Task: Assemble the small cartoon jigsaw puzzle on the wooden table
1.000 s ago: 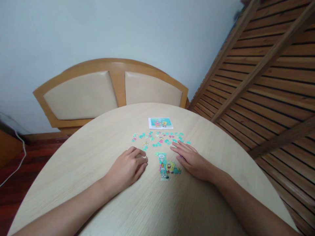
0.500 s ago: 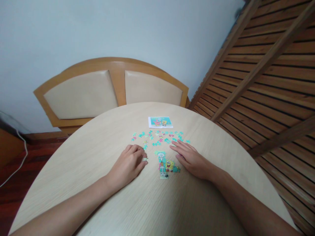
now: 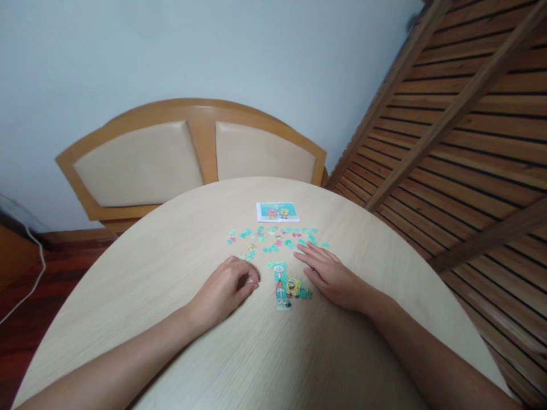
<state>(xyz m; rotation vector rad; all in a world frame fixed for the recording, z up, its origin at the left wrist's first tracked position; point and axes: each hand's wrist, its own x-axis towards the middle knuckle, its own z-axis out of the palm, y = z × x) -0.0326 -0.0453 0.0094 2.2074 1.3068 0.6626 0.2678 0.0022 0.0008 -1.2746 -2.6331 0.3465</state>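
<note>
My left hand rests on the table left of the partly joined jigsaw puzzle. Its thumb and fingertips are pinched together on a puzzle piece, which the fingers now hide almost wholly. The joined section shows a tall pale-green figure and a yellow square character, with a teal strip reaching right. Palm down, my right hand lies flat just right of that section, fingers stretched out. Its fingertips are close to the loose puzzle pieces, which are teal, pink and yellow and lie scattered beyond both hands.
Behind the loose pieces lies a printed picture card with the cartoon scene. Past the round wooden table's far edge stands a padded chair against the wall. A slatted wooden panel rises on the right.
My left hand has shifted slightly right toward the joined section, its fingers curling closer round the pale piece that showed before. My right hand stays in place.
</note>
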